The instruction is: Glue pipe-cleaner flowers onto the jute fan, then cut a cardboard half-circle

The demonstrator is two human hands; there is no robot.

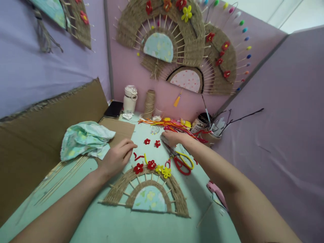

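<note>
fan (150,192) of woven twine, with a flowered cloth half-circle, lies flat on the near middle of the green table (111,229), its straight edge toward the near side. along its far, curved edge sit two red flowers (138,168) on the left and two yellow flowers (166,172) to their right. the left hand (117,158) is just beyond the fan's left side, fingers drawn together with a narrow gap at most; i cannot tell whether they hold anything. the right hand (171,137) reaches farther, close to the heap of coloured fuzzy stems (174,126); its fingertips are partly hidden, so i cannot tell its grip. the scissors (174,153) lie just nearer than the right hand, blades pointing toward it. between the hands are two loose red flowers (157,144). crumpled cloth (86,140) lies to the left, and a white bottle (130,100) stands at the far left beside a twine spool (150,104).
</note>
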